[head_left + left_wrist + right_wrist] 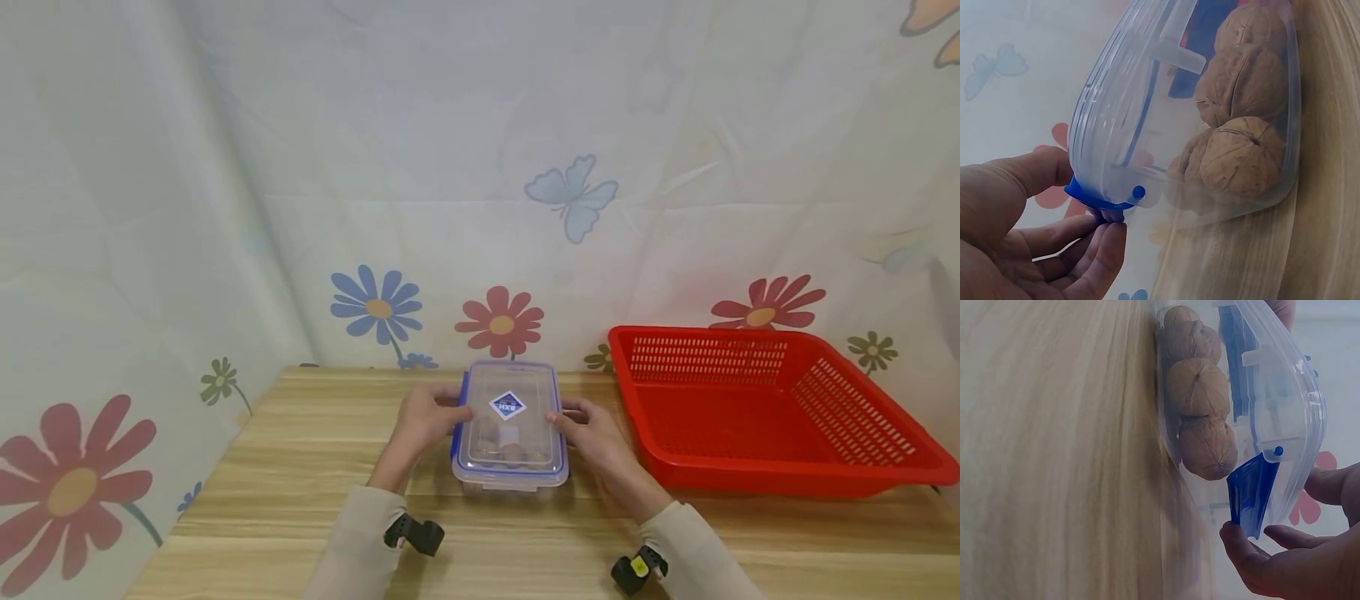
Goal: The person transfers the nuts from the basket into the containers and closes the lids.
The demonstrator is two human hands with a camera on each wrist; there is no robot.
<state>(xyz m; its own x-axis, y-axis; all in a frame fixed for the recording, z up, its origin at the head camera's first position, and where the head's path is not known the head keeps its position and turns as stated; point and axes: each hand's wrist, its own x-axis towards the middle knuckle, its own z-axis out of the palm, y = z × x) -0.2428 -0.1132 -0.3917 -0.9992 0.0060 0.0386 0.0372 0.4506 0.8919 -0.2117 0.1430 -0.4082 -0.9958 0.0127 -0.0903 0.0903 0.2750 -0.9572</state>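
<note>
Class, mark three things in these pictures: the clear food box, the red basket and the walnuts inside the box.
clear food box [512, 392], head view, on its lid above the label
red basket [862, 417], head view, on its right slatted wall
walnuts [1242, 156], left wrist view, on the nearest nut's shell

Bright, even, diffuse light throughout; no single source visible. Only faint, soft shadows on the wooden table beneath the clear container and along the front of the red basket. Mild glare on the container lid. Head view sharp at centre, with wide-angle bending and stretching toward the edges, most plain in the flowered curtain at left. Left wrist view soft: left hand blurred in the near foreground, walnuts in better focus. Right wrist view washed out and hazy, table grain smeared, right hand dim and slightly blurred, backdrop overexposed.
</note>
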